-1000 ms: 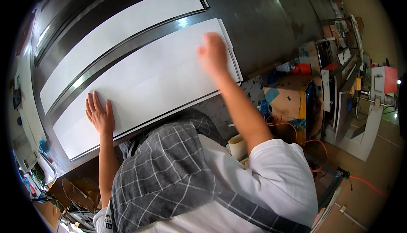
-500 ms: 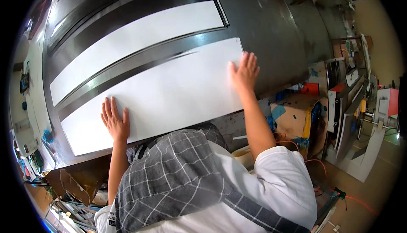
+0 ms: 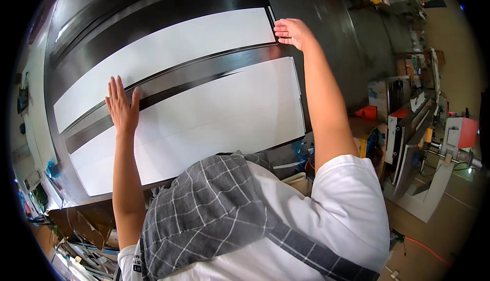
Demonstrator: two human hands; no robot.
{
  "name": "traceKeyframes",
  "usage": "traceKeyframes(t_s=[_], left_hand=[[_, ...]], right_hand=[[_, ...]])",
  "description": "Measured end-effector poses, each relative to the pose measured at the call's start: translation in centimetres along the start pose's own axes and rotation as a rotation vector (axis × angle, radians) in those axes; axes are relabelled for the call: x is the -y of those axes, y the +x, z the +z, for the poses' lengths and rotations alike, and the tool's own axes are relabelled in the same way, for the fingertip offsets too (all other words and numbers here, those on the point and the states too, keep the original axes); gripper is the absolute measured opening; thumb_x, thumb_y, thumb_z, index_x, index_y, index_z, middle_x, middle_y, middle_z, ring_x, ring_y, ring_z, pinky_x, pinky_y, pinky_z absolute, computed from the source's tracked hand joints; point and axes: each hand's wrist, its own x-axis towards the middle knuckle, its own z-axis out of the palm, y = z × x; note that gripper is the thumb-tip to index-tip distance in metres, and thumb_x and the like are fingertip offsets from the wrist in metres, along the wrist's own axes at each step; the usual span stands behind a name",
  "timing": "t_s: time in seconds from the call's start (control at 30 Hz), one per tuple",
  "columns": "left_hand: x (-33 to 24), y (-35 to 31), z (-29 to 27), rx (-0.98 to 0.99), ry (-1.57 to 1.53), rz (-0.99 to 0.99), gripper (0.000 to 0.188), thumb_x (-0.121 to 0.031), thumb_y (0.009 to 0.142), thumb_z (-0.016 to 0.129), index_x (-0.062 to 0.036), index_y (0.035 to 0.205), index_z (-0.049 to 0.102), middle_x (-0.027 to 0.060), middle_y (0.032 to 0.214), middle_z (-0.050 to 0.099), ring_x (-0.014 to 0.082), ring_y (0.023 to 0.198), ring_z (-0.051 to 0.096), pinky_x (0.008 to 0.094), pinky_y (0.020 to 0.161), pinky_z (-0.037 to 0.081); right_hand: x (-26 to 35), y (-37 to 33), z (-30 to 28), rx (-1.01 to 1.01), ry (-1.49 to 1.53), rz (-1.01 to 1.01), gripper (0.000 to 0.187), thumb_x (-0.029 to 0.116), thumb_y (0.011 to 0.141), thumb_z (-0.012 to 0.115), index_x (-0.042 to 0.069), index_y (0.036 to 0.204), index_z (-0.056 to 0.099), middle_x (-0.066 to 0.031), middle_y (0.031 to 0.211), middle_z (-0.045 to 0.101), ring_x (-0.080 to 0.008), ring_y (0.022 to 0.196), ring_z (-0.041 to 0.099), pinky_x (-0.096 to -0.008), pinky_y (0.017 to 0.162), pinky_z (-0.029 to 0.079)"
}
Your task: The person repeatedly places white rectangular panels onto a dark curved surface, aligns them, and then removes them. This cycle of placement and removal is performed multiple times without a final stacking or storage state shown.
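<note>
Two long white sheets lie one beyond the other on a dark, shiny worktable. My left hand (image 3: 122,108) is open, its fingertips at the near edge of the far white sheet (image 3: 191,37) and its palm over the gap before the near white sheet (image 3: 219,110). Stretched out to the right end of the far sheet, my right hand (image 3: 293,31) has its fingers extended against the short edge, with nothing in its grasp. Dark borders show along the edges of the far sheet. At its right end, the near sheet shows a second edge slightly offset beneath it.
The dark worktable (image 3: 332,41) extends beyond the sheets to the right. Boards (image 3: 403,148) stand upright on the right, near a red-and-grey machine (image 3: 462,133). A cardboard box (image 3: 84,222) with scrap strips sits below the table at the left. An orange cable (image 3: 426,250) crosses the floor.
Both hands have left the near sheet and moved away from me to the far sheet. My right hand has turned so its fingers point left.
</note>
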Motion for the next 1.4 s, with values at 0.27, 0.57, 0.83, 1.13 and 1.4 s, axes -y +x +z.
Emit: traceKeyframes(t_s=[0.27,0.57,0.83,1.13,1.4], left_hand=[[-4.3,0.7,0.5,0.128,0.014,0.055,0.077,-0.053,0.093,0.049,-0.008,0.15,0.025,0.0112,0.157,0.022,0.0255,0.147,0.016,0.0449,0.118,0.013],[-3.2,-0.1,-1.1,0.089,-0.099,-0.044,0.085,-0.037,0.078,0.075,-0.0112,0.147,0.032,0.0119,0.152,0.033,0.0285,0.143,0.025,0.0556,0.114,0.017],[0.3,0.0,-2.0,-0.2,-0.133,-0.007,0.044,-0.003,0.081,0.057,-0.0215,0.12,0.064,-0.0034,0.134,0.056,0.0191,0.137,0.039,0.0537,0.117,0.016],[-1.3,-15.0,-5.0,-0.085,-0.203,0.023,0.043,-0.005,0.079,0.057,-0.0214,0.118,0.064,-0.0011,0.134,0.057,0.0214,0.137,0.039,0.0537,0.116,0.014],[-1.3,-20.2,-6.4,0.025,-0.311,0.01,0.049,-0.012,0.071,0.068,-0.0144,0.119,0.063,0.0057,0.135,0.054,0.0265,0.129,0.046,0.049,0.109,0.031]], right_hand=[[1.3,0.9,0.5,-0.05,-0.515,0.001,0.035,0.03,0.089,0.062,0.004,0.112,0.064,-0.0069,0.101,0.065,-0.0176,0.093,0.061,-0.0334,0.079,0.049],[7.0,-10.6,3.1,-0.012,-0.039,-0.455,0.027,0.023,0.089,0.062,0.002,0.106,0.064,-0.0011,0.08,0.063,-0.0089,0.065,0.056,-0.0249,0.051,0.042],[-2.0,-9.2,-3.4,-0.188,-0.069,-0.176,0.018,0.026,0.095,0.056,0.01,0.087,0.057,0.0021,0.069,0.054,-0.0069,0.049,0.049,-0.02,0.039,0.036],[-15.0,-12.4,-7.5,0.229,-0.044,0.136,0.01,0.009,0.091,0.056,0.011,0.081,0.053,-0.0007,0.073,0.06,-0.0124,0.061,0.06,-0.027,0.055,0.053],[-16.0,-14.9,-7.0,0.116,-0.5,0.136,0.018,0.009,0.083,0.065,0.007,0.069,0.053,-0.0021,0.06,0.057,-0.0107,0.048,0.054,-0.0234,0.043,0.044]])
